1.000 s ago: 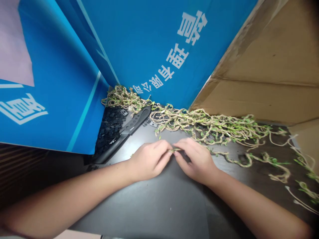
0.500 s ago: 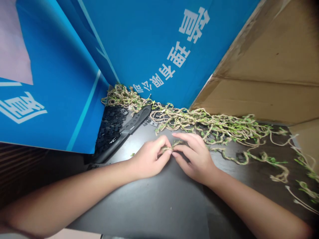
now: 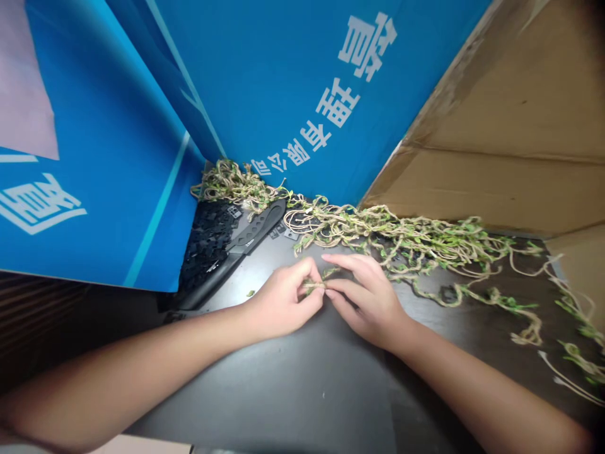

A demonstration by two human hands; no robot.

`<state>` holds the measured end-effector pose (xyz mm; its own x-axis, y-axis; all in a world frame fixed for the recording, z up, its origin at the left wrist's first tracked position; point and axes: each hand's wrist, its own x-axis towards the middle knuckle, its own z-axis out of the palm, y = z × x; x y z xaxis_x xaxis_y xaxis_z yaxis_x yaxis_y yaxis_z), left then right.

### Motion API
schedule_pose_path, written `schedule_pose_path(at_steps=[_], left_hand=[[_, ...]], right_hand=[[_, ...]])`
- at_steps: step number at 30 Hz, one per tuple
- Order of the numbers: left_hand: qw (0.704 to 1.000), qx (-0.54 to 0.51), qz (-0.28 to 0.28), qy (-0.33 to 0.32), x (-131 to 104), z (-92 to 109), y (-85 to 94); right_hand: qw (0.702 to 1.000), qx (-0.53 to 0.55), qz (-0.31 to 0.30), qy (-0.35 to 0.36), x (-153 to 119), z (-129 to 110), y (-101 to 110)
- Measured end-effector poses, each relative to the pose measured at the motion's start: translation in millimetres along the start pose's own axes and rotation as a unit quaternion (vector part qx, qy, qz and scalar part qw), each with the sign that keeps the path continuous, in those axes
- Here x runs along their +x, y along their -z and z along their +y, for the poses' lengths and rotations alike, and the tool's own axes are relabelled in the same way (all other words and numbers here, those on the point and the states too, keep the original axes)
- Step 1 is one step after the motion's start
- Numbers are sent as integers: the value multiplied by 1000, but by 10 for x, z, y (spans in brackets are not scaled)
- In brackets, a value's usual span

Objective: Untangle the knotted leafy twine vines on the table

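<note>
Thumb and forefinger of my left hand [image 3: 286, 299] pinch a tan twine cord with small green leaves [image 3: 311, 285], above the dark tabletop. Close against it on the right, my right hand [image 3: 366, 296] has thumb and forefinger pressed together at the same cord, its other fingers loosely bent. From beneath my right hand a leafy length runs right across the table. Just behind both hands lies a tangled heap of the same leafy twine [image 3: 401, 236]. The exact spot between the fingertips is partly hidden.
A black long-handled tool [image 3: 236, 252] lies left of my hands, beside a pile of small black pieces [image 3: 208, 233]. Blue panels with white characters [image 3: 283, 82] stand behind, and a cardboard wall [image 3: 501, 126] rises at the right. More twine [image 3: 227, 183] fills the back corner.
Both hands stay nearly in place, with slight finger movement at the cord. The trailing leafy length at the right has shifted a little to the left.
</note>
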<state>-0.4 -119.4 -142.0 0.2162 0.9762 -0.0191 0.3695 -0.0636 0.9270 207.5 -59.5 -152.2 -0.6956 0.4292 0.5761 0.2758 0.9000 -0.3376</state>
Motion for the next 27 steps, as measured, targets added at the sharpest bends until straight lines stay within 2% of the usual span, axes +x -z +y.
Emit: schedule_pose_path(at_steps=[12,27], left_hand=[[999,26,-39,-11,1,67,20],[998,14,-65,6,35,87,51]], right_hand=[[998,-11,42,-40,20,-94,-27],[997,-44,49,-50,19,-68,-31]])
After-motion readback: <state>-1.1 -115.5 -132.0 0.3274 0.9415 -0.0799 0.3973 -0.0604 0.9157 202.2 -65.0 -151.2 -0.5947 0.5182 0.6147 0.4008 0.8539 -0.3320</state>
